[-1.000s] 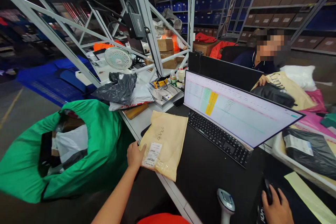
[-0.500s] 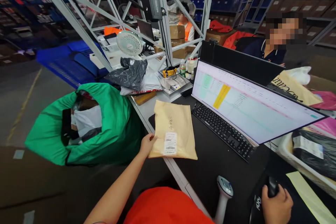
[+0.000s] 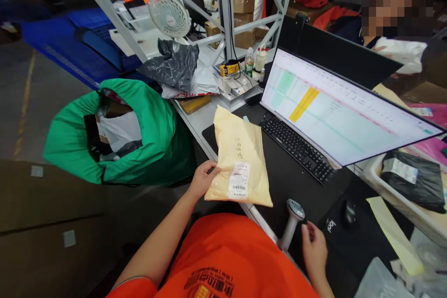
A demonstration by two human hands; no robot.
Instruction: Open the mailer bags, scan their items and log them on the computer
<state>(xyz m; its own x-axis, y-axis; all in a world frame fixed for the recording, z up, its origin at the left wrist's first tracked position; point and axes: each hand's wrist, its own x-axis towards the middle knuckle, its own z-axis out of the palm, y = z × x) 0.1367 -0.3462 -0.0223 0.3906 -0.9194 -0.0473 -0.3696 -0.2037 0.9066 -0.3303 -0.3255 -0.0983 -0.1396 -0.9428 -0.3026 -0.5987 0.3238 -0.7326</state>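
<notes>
One tan paper mailer (image 3: 240,149), bearing one white barcode label (image 3: 239,180), is pinched in the left hand (image 3: 202,179); the right hand (image 3: 314,251) lies unclenched just beside one grey handheld scanner (image 3: 292,221).

Tan mailer (image 3: 240,158) beside the keyboard (image 3: 296,148)
My left hand (image 3: 203,179) grips its near edge; my right hand (image 3: 314,250) hovers by the barcode scanner (image 3: 292,218).

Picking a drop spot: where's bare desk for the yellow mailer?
Bare black mat between keyboard, mailer held by left hand, and scanner by the right hand. Narrow white strip between mailer's top and brown parcel. Crowded: grey bags, tray and bottles behind; parcels right of monitor.
</notes>
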